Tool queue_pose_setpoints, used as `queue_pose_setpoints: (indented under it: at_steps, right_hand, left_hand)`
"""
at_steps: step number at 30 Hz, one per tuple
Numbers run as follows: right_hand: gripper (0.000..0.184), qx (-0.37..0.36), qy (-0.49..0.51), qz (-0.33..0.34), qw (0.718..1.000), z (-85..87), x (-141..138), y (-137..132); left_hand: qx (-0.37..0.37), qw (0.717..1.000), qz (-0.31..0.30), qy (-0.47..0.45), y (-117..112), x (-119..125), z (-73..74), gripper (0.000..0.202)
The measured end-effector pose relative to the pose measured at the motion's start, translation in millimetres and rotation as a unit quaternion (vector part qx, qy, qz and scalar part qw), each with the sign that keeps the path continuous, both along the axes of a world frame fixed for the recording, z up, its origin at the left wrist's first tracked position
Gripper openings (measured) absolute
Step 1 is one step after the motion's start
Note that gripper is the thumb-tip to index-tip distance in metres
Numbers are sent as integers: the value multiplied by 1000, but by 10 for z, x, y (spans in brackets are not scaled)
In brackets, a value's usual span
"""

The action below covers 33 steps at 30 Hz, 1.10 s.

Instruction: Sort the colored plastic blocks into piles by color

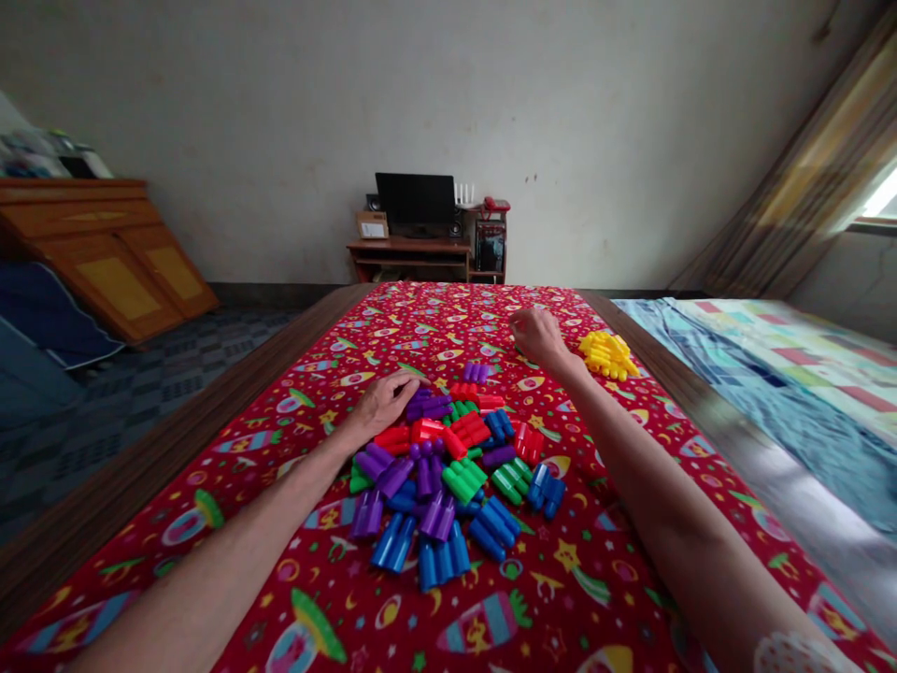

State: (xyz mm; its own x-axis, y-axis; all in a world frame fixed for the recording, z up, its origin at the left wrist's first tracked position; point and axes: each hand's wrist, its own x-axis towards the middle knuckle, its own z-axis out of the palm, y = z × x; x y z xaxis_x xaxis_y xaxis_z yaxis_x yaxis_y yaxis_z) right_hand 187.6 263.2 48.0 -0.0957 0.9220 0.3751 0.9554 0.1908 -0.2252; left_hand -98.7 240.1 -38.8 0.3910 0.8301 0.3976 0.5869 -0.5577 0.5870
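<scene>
A loose heap of plastic building blocks shaped like joined tubes lies mid-table, with purple blocks [438, 516], blue blocks [495, 528], green blocks [464, 479] and red blocks [470, 428]. At the heap's far left edge rests my left hand [382, 404], its fingers stretched out over or against purple pieces; no firm grip shows. My right hand [538, 336] is farther out, beyond the heap, with curled fingers. A speck of green shows under it, and I cannot tell whether that is a block or the cloth's print. Right of that hand sits a pile of yellow blocks [607, 355].
A red patterned cloth [476, 636] covers the table, whose dark wooden edge [210, 421] shows. To the right is a bed [763, 393]. A desk with a monitor [415, 203] stands against the wall; a wooden cabinet [105, 252] is at left.
</scene>
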Motion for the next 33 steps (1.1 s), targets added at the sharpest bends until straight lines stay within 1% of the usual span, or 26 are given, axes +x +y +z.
queue_pose_setpoints:
  at_steps: [1,2,3,4,5,6,9,10,14,19,21,24,27,28,30,32,33]
  right_hand:
    - [29,-39,-9,69,997,75,-102,-69]
    - [27,-99,-27,144,984,136,-211,-151]
    - [24,-164,-56,213,962,179,-321,-241]
    - [22,-215,-93,263,936,201,-426,-336]
    - [20,-241,-132,290,917,202,-521,-427]
    - [21,-238,-170,296,909,184,-600,-508]
    - [31,-162,-234,268,920,79,-727,-645]
    - [32,-155,-241,264,921,44,-736,-653]
    - [31,-188,-228,270,916,-20,-690,-588]
    - [37,-200,-204,304,909,-8,-694,-559]
    - [36,-201,-192,314,908,-7,-712,-549]
    - [27,-214,-124,331,911,-7,-669,-449]
    - [23,-230,12,327,916,8,-468,-241]
    - [23,-217,63,311,923,17,-365,-161]
    - [24,-144,149,247,947,30,-121,-13]
    - [26,-39,197,144,969,24,144,94]
    - [26,6,207,84,975,9,273,128]
  left_hand:
    - [-3,1000,1,2,0,-3,0,49]
    - [-6,1000,1,5,1,-5,2,49]
    - [-6,1000,1,9,4,-5,5,49]
    - [-5,1000,1,13,7,-5,10,49]
    - [-3,1000,0,18,13,-3,14,48]
    - [0,1000,0,22,19,-2,17,48]
    - [5,1000,-1,29,36,0,22,48]
    - [6,1000,-2,29,38,0,23,49]
    - [6,999,-10,33,28,-7,31,49]
    - [8,999,-11,36,26,-10,35,49]
    - [7,999,-11,34,26,-7,40,49]
    - [0,1000,-13,28,8,1,58,50]
    - [-8,1000,-10,21,-19,5,67,48]
    - [-9,1000,-9,19,-24,5,65,48]
    - [-6,1000,-8,17,-27,5,54,47]
    - [3,1000,-8,18,-21,3,42,46]
    - [7,1000,-8,18,-18,3,39,46]
